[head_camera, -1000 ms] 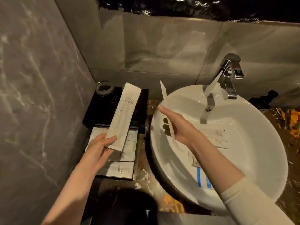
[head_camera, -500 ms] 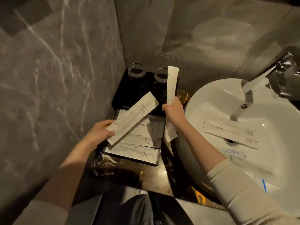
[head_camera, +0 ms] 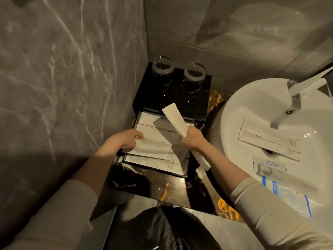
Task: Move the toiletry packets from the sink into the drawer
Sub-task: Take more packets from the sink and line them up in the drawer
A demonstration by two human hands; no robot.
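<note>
Task partway: drawer (head_camera: 183,175) open on the worktop, several packets lying in it. Left hand (head_camera: 124,141) lays a packet (head_camera: 153,147) flat there, fingers on its end. Right hand (head_camera: 193,138) grips another packet (head_camera: 175,121) above the drawer. More packets (head_camera: 266,139) left in sink (head_camera: 234,112).

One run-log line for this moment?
left hand: laying packet in drawer | right hand: holding packet | sink: packets remain
</note>
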